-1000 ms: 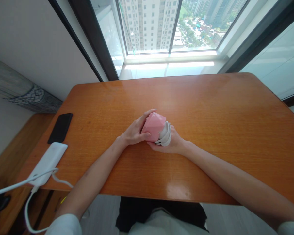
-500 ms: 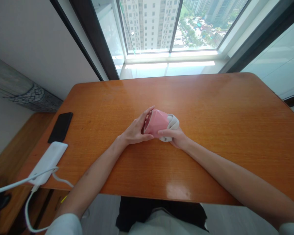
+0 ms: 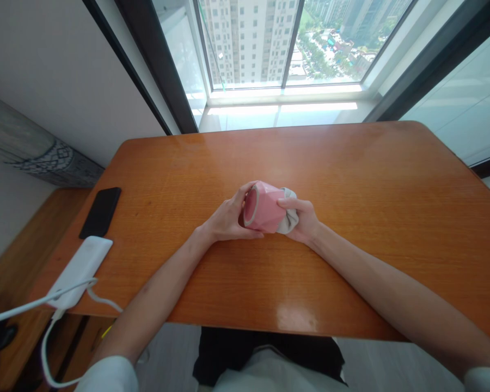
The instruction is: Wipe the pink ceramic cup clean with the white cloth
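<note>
Your left hand [image 3: 227, 219]: fingers curled round mouth end of pink faceted cup [image 3: 264, 208]. Your right hand [image 3: 303, 219]: fingers closed over cup's base and grey cloth [image 3: 289, 212]. Cup held mid-worktop [image 3: 351, 272], between your hands.

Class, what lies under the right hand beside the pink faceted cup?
A crumpled pale grey cloth shows against the pink faceted cup; the right hand covers the rest, so its full shape cannot be seen.

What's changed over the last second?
The pink faceted cup has turned, its open mouth now facing the left hand. The right hand slid rightward, fingers now over the grey-white cloth. Both hands still hold on. The phone and power bank stayed put.
</note>
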The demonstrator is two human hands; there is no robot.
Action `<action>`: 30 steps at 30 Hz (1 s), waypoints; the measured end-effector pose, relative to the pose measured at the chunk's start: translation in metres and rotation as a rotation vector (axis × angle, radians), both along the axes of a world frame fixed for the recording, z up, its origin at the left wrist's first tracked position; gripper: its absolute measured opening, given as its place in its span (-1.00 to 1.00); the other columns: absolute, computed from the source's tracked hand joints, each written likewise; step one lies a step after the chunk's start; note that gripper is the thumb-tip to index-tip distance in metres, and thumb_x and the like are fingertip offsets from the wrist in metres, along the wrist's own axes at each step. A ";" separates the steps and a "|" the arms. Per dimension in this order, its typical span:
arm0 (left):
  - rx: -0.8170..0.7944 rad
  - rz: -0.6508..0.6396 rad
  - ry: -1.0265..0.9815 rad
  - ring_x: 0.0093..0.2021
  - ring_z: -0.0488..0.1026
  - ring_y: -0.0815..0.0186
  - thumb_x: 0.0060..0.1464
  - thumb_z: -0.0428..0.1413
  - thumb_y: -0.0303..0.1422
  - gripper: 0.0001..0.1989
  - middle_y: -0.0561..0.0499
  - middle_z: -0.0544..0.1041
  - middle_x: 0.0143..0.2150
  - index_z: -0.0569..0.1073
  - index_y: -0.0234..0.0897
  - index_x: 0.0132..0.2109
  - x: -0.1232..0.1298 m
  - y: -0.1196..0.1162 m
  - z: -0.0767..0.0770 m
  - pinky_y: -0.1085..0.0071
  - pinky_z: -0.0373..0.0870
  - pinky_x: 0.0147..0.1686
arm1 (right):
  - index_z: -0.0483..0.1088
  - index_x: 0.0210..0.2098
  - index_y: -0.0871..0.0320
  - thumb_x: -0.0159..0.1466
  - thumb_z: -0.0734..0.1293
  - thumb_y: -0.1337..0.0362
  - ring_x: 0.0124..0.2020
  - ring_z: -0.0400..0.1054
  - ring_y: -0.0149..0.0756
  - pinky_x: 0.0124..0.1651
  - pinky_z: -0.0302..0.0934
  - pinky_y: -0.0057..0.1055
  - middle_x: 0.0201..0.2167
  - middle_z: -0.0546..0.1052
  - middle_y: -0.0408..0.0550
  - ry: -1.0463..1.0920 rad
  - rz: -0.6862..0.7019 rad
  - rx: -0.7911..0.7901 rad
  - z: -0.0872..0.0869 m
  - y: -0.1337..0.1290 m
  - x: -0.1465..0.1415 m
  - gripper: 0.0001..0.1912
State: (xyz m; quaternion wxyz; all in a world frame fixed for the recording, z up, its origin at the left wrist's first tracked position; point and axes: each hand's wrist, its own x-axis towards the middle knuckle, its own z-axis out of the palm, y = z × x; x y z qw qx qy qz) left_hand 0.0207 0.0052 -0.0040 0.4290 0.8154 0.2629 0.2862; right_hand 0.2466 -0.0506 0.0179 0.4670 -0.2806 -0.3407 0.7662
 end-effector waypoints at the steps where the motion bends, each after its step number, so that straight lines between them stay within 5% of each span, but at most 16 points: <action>1: -0.002 0.005 0.010 0.27 0.58 -0.23 -0.21 0.57 0.05 0.34 -0.27 0.47 0.41 0.05 -0.04 0.58 0.000 0.000 0.000 -0.03 0.54 0.24 | 0.60 -0.14 0.19 0.16 0.50 0.02 -0.15 0.67 0.06 -0.12 0.59 -0.09 -0.25 0.74 0.13 -0.005 0.016 0.003 0.000 0.000 0.000 -0.59; 9: -0.014 0.012 0.040 0.14 0.64 -0.15 -0.19 0.53 0.02 0.27 -0.26 0.57 0.29 0.07 -0.11 0.54 0.001 -0.002 0.002 0.04 0.57 0.11 | 0.61 -0.15 0.17 0.17 0.57 -0.05 -0.23 0.63 -0.06 -0.25 0.54 -0.27 -0.28 0.73 0.09 -0.019 -0.008 -0.039 -0.002 -0.001 -0.001 -0.56; 15: -0.005 0.001 0.064 0.01 0.66 -0.06 -0.17 0.51 0.02 0.20 -0.20 0.62 0.19 0.11 -0.11 0.51 0.000 -0.002 0.006 0.13 0.55 -0.01 | 0.61 -0.13 0.10 0.31 0.43 -0.26 -0.16 0.64 -0.01 -0.24 0.54 -0.24 -0.28 0.71 0.06 -0.094 -0.019 0.028 -0.001 -0.006 -0.005 -0.46; 22: 0.013 -0.029 0.030 -0.06 0.64 0.01 -0.05 0.41 0.14 0.09 -0.20 0.63 0.16 0.18 -0.17 0.47 0.000 0.001 0.002 0.18 0.53 -0.08 | 0.62 -0.17 0.11 0.27 0.50 -0.27 -0.35 0.52 -0.17 -0.27 0.49 -0.30 -0.32 0.65 -0.01 -0.185 -0.101 0.090 -0.009 -0.009 -0.007 -0.46; 30: 0.023 -0.057 -0.010 -0.12 0.65 0.01 -0.03 0.35 0.26 0.08 -0.17 0.66 0.06 0.25 -0.24 0.45 0.000 0.002 -0.001 0.17 0.54 -0.11 | 0.53 -0.12 0.08 0.36 0.50 -0.16 -0.28 0.40 -0.22 -0.16 0.45 -0.29 -0.28 0.55 -0.08 -0.498 -0.193 0.526 -0.006 -0.017 -0.005 -0.57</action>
